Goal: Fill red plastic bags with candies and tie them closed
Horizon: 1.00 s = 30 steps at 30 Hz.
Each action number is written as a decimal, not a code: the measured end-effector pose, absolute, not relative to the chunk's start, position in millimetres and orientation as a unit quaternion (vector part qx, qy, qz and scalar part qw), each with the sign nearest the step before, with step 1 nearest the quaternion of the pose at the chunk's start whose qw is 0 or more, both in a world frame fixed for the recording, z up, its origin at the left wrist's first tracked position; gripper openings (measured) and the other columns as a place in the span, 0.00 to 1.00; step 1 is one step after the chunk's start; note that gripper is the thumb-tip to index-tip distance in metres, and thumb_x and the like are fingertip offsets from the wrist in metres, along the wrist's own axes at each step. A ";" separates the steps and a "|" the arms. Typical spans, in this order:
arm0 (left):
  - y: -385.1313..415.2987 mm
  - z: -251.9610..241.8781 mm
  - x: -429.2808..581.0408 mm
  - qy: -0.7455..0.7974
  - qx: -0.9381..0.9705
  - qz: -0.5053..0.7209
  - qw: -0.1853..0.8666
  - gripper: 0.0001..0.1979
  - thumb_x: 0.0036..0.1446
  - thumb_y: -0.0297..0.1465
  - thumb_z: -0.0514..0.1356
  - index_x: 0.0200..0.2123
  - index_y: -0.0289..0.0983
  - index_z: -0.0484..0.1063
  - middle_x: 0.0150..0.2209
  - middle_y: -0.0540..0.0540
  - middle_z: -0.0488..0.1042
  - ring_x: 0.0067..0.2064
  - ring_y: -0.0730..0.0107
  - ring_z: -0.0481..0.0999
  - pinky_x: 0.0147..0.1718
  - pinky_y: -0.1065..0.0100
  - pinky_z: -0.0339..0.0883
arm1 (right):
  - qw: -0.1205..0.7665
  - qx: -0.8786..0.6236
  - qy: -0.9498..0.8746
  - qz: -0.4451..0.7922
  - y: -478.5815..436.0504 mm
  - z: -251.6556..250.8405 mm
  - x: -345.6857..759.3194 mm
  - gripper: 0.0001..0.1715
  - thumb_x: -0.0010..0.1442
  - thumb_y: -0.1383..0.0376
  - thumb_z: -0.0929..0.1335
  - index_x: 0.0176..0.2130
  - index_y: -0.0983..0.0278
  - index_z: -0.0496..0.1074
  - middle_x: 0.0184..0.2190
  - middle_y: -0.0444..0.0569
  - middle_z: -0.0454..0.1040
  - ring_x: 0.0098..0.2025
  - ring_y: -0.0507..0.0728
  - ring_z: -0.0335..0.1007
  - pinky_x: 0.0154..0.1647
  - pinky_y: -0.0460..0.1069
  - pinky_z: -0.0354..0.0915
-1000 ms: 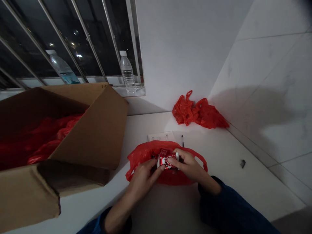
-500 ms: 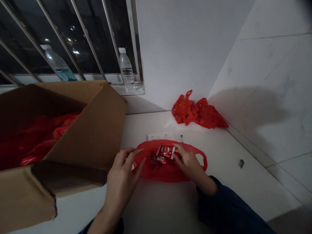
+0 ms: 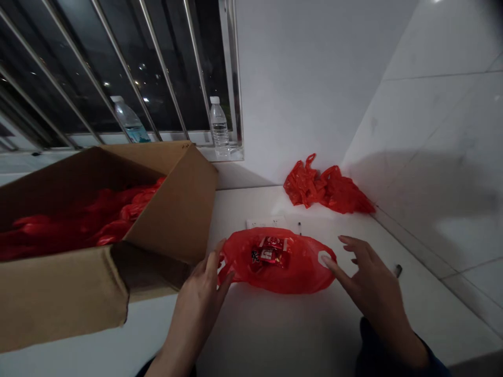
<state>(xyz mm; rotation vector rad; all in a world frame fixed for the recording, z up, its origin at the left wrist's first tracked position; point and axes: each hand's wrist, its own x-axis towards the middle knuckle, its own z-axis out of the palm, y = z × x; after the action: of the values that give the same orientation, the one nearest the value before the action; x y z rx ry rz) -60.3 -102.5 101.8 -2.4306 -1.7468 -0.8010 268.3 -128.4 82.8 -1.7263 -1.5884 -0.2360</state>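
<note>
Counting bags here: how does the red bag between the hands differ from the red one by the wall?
The near bag lies spread out; the far bag is crumpled in a heap. The near bag shows small red packets inside; the far bag shows none. The open left hand and right hand flank the near bag; nothing touches the far bag. Both are thin red plastic on the white counter.

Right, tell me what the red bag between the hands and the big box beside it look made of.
Red bag: thin plastic film, glossy and translucent. It crinkles, and the wrapped packets show through it. Box: brown cardboard, probably corrugated, with a matt finish and a ragged flap edge.
</note>
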 end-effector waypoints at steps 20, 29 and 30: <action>-103.9 208.7 -53.2 -0.453 -0.794 -0.396 0.093 0.16 0.66 0.27 0.52 0.54 0.43 0.69 0.48 0.45 0.70 0.46 0.68 0.74 0.45 0.68 0.71 | 0.690 -0.321 -0.512 0.400 -69.6 162.2 246.7 0.08 0.60 0.63 0.65 0.28 0.60 0.68 0.41 0.52 0.78 0.51 0.62 0.73 0.56 0.60 0.65; -80.5 201.1 -26.1 -0.340 -0.826 -0.431 0.128 0.18 0.64 0.21 0.56 0.56 0.39 0.69 0.50 0.42 0.72 0.50 0.68 0.73 0.47 0.69 0.69 | 0.649 -0.323 -0.605 0.329 -60.5 162.6 190.8 0.20 0.60 0.60 0.71 0.51 0.56 0.67 0.52 0.50 0.70 0.38 0.54 0.72 0.43 0.53 0.70; -80.6 200.2 -23.3 -0.320 -0.833 -0.438 0.110 0.17 0.64 0.21 0.56 0.54 0.38 0.70 0.48 0.43 0.74 0.49 0.68 0.74 0.46 0.69 0.70 | 0.619 -0.329 -0.647 0.300 -62.8 160.8 188.1 0.26 0.58 0.60 0.73 0.54 0.55 0.65 0.56 0.51 0.67 0.43 0.56 0.71 0.45 0.54 0.70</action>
<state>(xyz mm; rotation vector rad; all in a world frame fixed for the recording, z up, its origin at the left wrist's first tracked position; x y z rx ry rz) -23.3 -80.6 200.2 -2.4484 -0.9401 -1.2883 188.1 -62.8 160.8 -0.7575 -1.4877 0.6891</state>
